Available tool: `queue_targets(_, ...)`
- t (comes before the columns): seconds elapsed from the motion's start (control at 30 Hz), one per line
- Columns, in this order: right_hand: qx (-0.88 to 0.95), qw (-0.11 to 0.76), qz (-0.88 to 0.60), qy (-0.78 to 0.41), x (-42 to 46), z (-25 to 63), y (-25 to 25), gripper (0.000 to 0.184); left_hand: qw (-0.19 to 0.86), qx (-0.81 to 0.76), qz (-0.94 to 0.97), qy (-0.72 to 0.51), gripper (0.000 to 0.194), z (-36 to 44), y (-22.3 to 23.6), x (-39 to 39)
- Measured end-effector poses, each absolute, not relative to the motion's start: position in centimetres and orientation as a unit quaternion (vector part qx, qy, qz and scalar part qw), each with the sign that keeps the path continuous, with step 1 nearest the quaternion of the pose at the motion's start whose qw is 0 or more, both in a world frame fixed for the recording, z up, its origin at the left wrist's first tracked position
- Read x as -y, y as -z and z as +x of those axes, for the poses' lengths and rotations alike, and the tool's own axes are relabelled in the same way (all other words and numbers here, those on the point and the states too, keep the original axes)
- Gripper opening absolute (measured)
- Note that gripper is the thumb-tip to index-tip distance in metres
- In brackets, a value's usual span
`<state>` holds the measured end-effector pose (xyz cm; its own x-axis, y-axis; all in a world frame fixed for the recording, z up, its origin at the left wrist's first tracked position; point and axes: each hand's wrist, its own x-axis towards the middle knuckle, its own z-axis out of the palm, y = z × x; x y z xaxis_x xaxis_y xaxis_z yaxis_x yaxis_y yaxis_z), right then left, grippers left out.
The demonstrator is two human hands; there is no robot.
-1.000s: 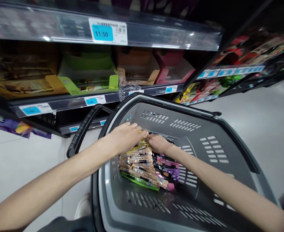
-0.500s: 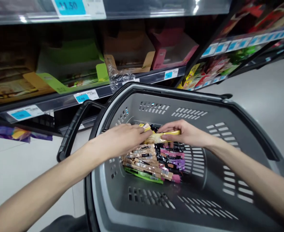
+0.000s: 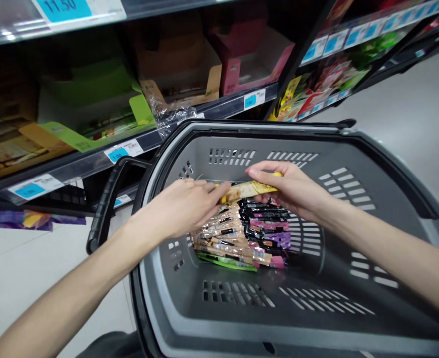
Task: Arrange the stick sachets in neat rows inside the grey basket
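Note:
A yellow snack packet is stretched between my two hands above the inside of a grey shopping basket. My left hand has its fingers closed at the packet's left end. At the other end, my right hand grips it between thumb and fingers. Beneath them, several slim wrapped snack packets in tan, black, pink and purple lie in a row on the basket floor. Along the near side of that row is a green packet. My palms hide part of the row's far end.
Ahead stands a store shelf with a green display box, a tan box and a pink box. Crumpled clear plastic hangs over its edge. The basket's black handle leans out left.
My hands have lifted the yellow packet slightly up and away from the row. My right hand has turned, and more of the row shows. The view has shifted a little.

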<state>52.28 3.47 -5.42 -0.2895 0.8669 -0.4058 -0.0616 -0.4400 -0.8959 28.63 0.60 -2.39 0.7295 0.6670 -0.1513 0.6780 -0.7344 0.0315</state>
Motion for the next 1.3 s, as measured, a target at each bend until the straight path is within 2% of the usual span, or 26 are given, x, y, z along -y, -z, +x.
queue_targets(0.13, 0.326, 0.378, -0.466, -0.730, -2.7, 51.7, 5.2, 0.031, 0.009, -0.395, 0.917, 0.060, 0.034, 28.8, 2.0, -0.6)
queue_targets(0.3, 0.326, 0.386, -0.447, -0.738, -1.6, 51.1, 5.1, 0.038, 0.043, -0.402, 0.914, 0.041, 0.025, 29.0, 1.8, -0.5)
queue_targets(0.47, 0.369, 0.389, -0.446, -0.716, -1.3, 50.9, 5.6, 0.035, 0.120, -0.393, 0.911, 0.024, 0.038, 29.2, 1.5, -0.3)
queue_targets(0.53, 0.384, 0.380, -0.444, -0.715, -1.3, 50.9, 5.7, 0.035, 0.167, -0.398, 0.902, -0.002, 0.037, 29.3, 1.3, -0.1)
queue_targets(0.7, 0.404, 0.369, -0.453, -0.704, -0.7, 50.6, 5.6, 0.037, 0.397, -0.434, 0.802, -0.104, 0.031, 29.2, 1.0, -0.3)
queue_targets(0.9, 0.398, 0.347, -0.399, -0.749, -0.5, 50.4, 6.1, 0.032, 0.540, -0.442, 0.706, -0.122, 0.025, 29.0, 2.1, -0.7)
queue_targets(1.03, 0.421, 0.296, -0.389, -0.764, -0.4, 50.3, 6.0, 0.031, 0.576, -0.459, 0.660, -0.148, 0.024, 29.0, 2.2, -0.8)
queue_targets(1.17, 0.444, 0.288, -0.414, -0.741, -0.3, 50.3, 5.8, 0.025, 0.575, -0.460, 0.664, -0.130, 0.020, 28.9, 2.1, -0.8)
queue_targets(1.3, 0.439, 0.277, -0.429, -0.740, -0.3, 50.4, 5.6, 0.026, 0.585, -0.449, 0.662, -0.132, 0.021, 28.9, 2.3, -0.7)
